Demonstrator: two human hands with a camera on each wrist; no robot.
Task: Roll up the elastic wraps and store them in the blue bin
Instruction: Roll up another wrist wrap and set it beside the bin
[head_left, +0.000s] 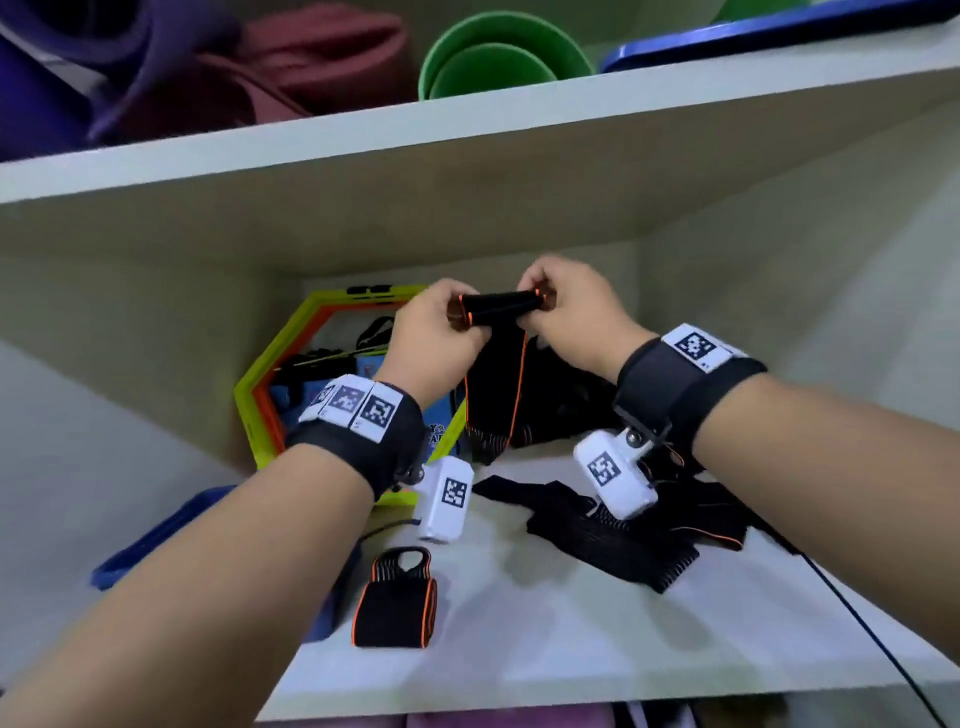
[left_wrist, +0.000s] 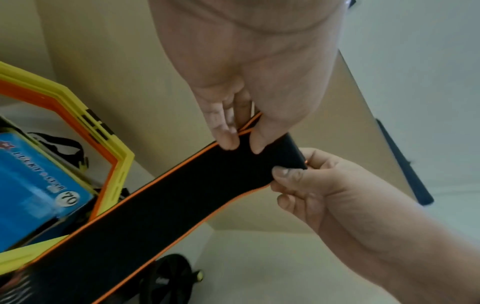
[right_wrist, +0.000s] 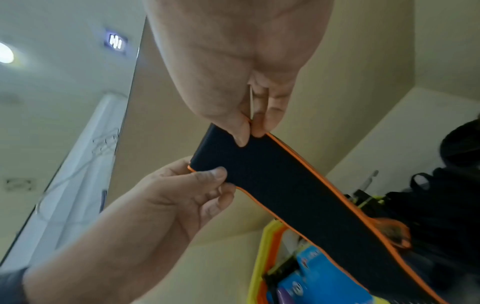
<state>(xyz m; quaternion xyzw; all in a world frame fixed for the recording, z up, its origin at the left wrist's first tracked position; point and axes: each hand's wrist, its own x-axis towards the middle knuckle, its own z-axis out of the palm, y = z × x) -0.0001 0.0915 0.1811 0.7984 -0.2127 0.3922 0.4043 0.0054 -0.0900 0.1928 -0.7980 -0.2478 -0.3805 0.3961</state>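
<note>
Elastic wrap (head_left: 497, 332), black with orange edging, sits mid-air above the shelf (head_left: 545, 613) in the head view. Left hand (head_left: 434, 332) and right hand (head_left: 574, 312) each pinch one end of its rolled top. Roll axis runs left-right; the loose tail hangs straight down toward the shelf. A rolled wrap (head_left: 395, 603) lies near the shelf's front edge, flat wraps (head_left: 613, 535) to the right, the blue bin (head_left: 150, 540) low left, partly hidden by the forearm. Yellow-orange hexagon frames (head_left: 270, 384) stand behind the left wrist.

Left wrist view: left hand (left_wrist: 249, 82) curls thumb and fingers onto the wrap's (left_wrist: 182, 205) orange edge at the roll; right hand (left_wrist: 324, 185) pinches the opposite end. Strip runs diagonally down-left, past a blue box (left_wrist: 36, 181).

Right wrist view: right hand (right_wrist: 241, 72) pinches the wrap (right_wrist: 298, 195) at the roll's edge, left hand (right_wrist: 176, 197) grips the other end, thumb on top. Strip trails down-right.
</note>
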